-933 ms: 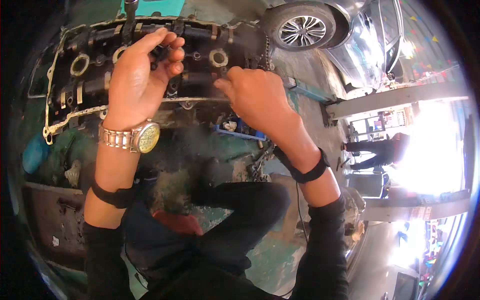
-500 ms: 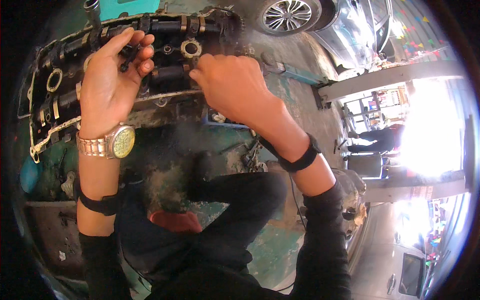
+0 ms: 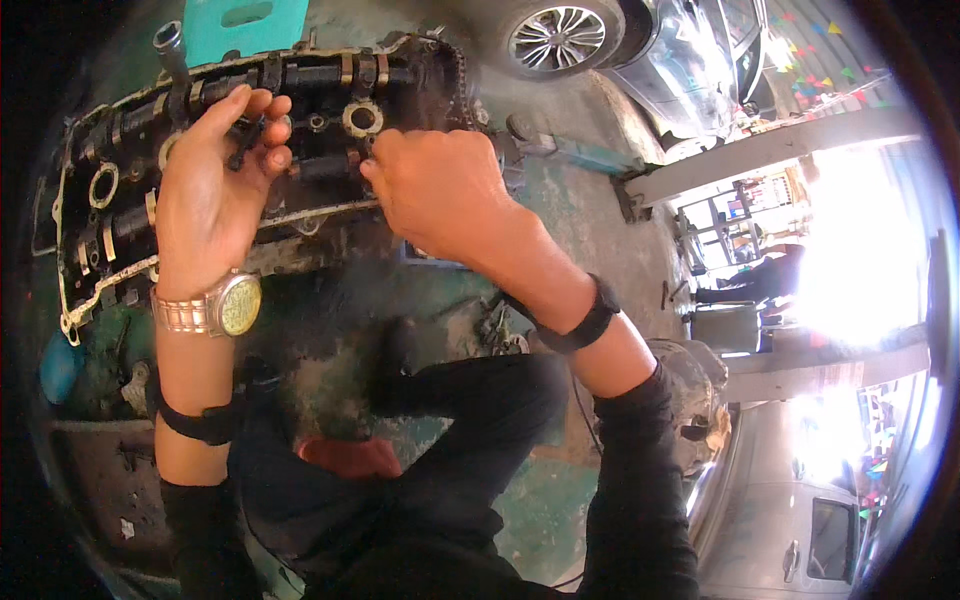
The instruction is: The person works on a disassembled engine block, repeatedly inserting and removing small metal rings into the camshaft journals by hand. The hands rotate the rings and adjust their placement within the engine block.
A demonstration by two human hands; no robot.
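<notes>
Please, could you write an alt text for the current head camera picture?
A person's left hand holds small dark parts above an oil-dark engine cylinder head; the right hand, fingers curled, is over its near right side, its grip hidden. A metal watch circles the left wrist; a car wheel shows beyond.

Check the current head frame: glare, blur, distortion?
Head view: the opening at right is blown out to white; head view: hazy smudges soften the floor between the forearms and the right end of the engine part; head view: the dark piece in the left hand is hard to make out; head view: fisheye corners go black.
</notes>
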